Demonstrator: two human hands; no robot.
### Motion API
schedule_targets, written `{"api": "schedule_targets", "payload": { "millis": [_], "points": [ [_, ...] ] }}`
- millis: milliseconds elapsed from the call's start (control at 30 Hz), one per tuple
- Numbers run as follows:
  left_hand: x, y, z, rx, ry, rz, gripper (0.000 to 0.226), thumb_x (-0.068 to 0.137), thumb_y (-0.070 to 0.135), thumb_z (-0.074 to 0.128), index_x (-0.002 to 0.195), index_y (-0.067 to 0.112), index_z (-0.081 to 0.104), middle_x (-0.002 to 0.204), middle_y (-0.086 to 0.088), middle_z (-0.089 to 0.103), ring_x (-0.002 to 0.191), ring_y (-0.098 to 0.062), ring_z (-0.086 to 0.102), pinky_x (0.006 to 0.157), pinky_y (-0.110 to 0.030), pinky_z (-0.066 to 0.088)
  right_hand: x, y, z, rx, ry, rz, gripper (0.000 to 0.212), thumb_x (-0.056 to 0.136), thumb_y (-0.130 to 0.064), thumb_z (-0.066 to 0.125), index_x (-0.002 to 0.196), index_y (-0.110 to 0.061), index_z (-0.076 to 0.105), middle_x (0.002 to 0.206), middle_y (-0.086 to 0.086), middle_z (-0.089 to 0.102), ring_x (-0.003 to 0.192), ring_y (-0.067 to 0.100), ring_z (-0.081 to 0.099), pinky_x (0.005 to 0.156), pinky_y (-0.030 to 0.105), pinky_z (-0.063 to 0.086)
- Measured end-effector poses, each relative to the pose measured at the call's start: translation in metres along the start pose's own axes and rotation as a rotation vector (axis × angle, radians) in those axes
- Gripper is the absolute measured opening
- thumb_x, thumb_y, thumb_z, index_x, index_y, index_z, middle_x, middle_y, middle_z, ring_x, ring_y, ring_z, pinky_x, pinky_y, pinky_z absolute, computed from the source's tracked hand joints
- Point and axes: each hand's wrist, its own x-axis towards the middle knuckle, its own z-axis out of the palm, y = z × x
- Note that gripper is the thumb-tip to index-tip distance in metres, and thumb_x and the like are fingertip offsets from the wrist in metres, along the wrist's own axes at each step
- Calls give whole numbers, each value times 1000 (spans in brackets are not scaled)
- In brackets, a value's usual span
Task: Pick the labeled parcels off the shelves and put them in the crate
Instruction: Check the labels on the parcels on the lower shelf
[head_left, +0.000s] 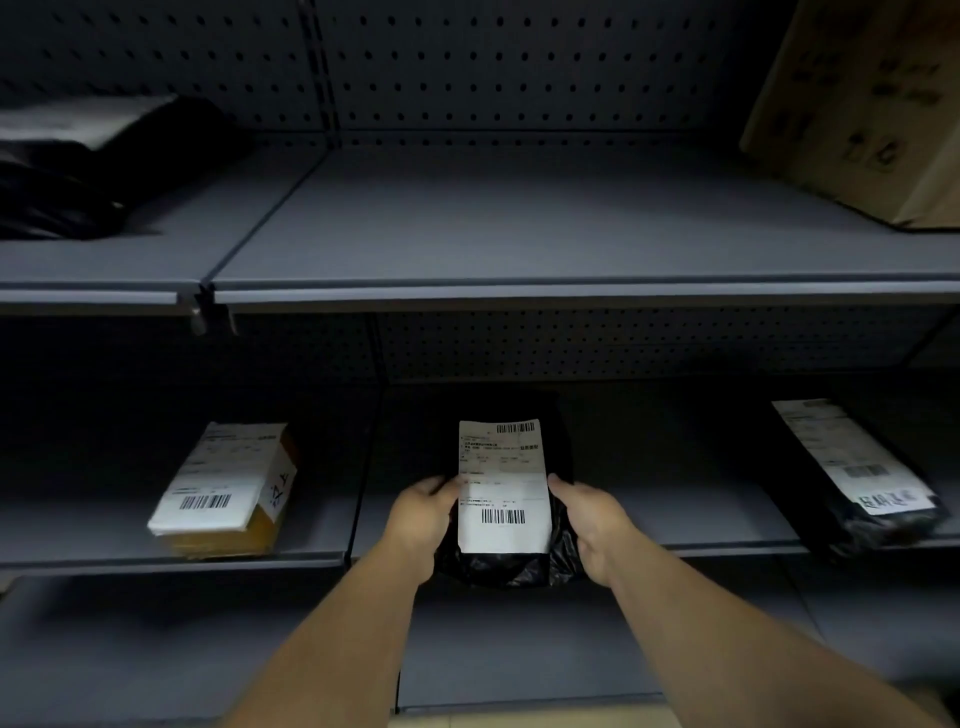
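A black plastic parcel with a long white barcode label lies at the front edge of the middle shelf, partly overhanging it. My left hand grips its left side and my right hand grips its right side, thumbs on top by the label. A small yellow box parcel with a white label sits on the same shelf level to the left. Another black bag parcel with a label lies at the right. No crate is in view.
The upper shelf holds a black bag with a white sheet at the far left and a brown cardboard box at the far right. Perforated back panels close the rear. A lower shelf runs beneath my forearms.
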Motion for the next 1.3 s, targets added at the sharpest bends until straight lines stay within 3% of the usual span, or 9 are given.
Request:
{"api": "schedule_targets", "payload": {
  "millis": [167, 367, 467, 567, 700, 833, 967, 1167, 1300],
  "points": [
    [-28, 8, -4, 10, 14, -5, 32, 93, 26, 58, 124, 19, 59, 111, 1, 68, 103, -20, 59, 75, -34, 45, -31, -6, -6, -21, 8, -39, 30, 92, -27, 60, 117, -10, 62, 116, 10, 68, 109, 28, 62, 103, 46, 45],
    [-66, 15, -7, -46, -1, 30, 18, 92, 11, 58, 103, 20, 68, 100, 1, 73, 98, -19, 66, 92, -40, 51, -65, -10, -16, -12, 38, -113, 11, 90, -18, 64, 99, -13, 68, 96, 7, 73, 92, 25, 68, 88, 40, 54],
    [-84, 17, -6, -76, 9, 72, 20, 90, 7, 59, 92, 25, 67, 94, 5, 72, 91, -12, 67, 82, -30, 52, -79, -9, -22, 2, 31, -158, 8, 88, -14, 66, 95, -14, 69, 98, 8, 74, 92, 25, 69, 89, 40, 54],
    [-102, 16, -3, -113, -2, 100, 24, 89, 4, 59, 87, 27, 65, 93, 6, 72, 87, -9, 67, 73, -24, 51, -92, -6, -28, 35, 26, -196, 9, 87, -8, 65, 91, -15, 70, 99, 9, 74, 95, 27, 69, 93, 44, 53],
    [-119, 14, 1, -140, -23, 123, 23, 88, 2, 59, 93, 24, 67, 97, 4, 73, 92, -13, 68, 85, -32, 53, -107, -3, -37, 86, 18, -214, 12, 87, -3, 64, 95, -10, 70, 96, 10, 74, 92, 28, 70, 87, 43, 55],
    [-129, 12, 6, -164, -23, 157, 25, 87, 0, 61, 89, 24, 67, 89, 8, 75, 84, -8, 71, 72, -23, 54, -119, -1, -44, 129, 8, -232, 14, 86, -1, 64, 93, -12, 69, 91, 7, 74, 86, 23, 71, 76, 35, 57],
    [-135, 10, 9, -168, -30, 174, 24, 86, 0, 62, 90, 24, 67, 84, 13, 75, 78, -2, 71, 61, -13, 52, -123, 2, -50, 161, 3, -234, 16, 86, 1, 63, 96, -9, 68, 96, 10, 73, 91, 26, 69, 85, 40, 55],
    [-136, 9, 12, -167, -22, 179, 24, 86, 2, 62, 92, 24, 68, 90, 10, 75, 82, -2, 70, 68, -15, 50, -121, 3, -53, 159, 2, -236, 16, 86, 1, 63, 97, -10, 69, 97, 8, 74, 92, 23, 69, 84, 38, 55],
    [-130, 11, 11, -155, -22, 168, 24, 87, 3, 61, 92, 27, 67, 86, 15, 75, 79, 1, 69, 58, -10, 51, -114, 1, -50, 144, 11, -224, 15, 86, 0, 63, 95, -11, 69, 98, 9, 73, 94, 26, 69, 89, 42, 54]
  ]
}}
